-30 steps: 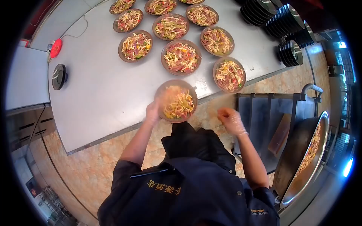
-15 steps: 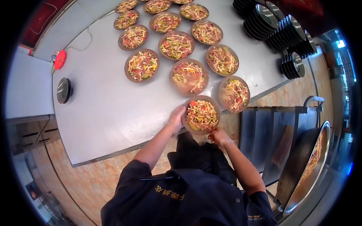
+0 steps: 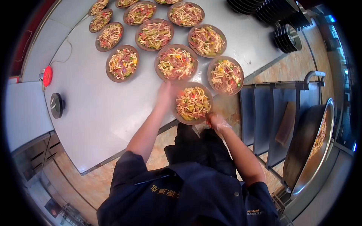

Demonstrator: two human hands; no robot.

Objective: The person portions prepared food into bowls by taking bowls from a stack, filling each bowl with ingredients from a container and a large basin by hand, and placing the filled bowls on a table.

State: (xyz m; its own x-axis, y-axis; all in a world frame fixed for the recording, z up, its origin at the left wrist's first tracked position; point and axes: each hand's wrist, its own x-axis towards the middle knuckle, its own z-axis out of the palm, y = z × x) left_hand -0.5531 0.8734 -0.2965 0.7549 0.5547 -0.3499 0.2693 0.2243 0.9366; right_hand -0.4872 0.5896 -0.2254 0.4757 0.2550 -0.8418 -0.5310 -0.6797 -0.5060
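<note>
Between left grip (image 3: pixel 165 92) and right grip (image 3: pixel 218 122), one food-filled plate (image 3: pixel 181 118).

Looks like a commercial kitchen, judging by food-filled plates (image 3: pixel 191 122) across a broad table (image 3: pixel 90 124), stacked black dishes (image 3: pixel 287 38), oversized pan (image 3: pixel 301 147).

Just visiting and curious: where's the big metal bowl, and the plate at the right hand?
Big metal bowl (image 3: pixel 302 146): head view, dark outer wall.
Plate (image 3: pixel 206 90) at the right hand (image 3: pixel 218 122): head view, upper-right rim.
</note>
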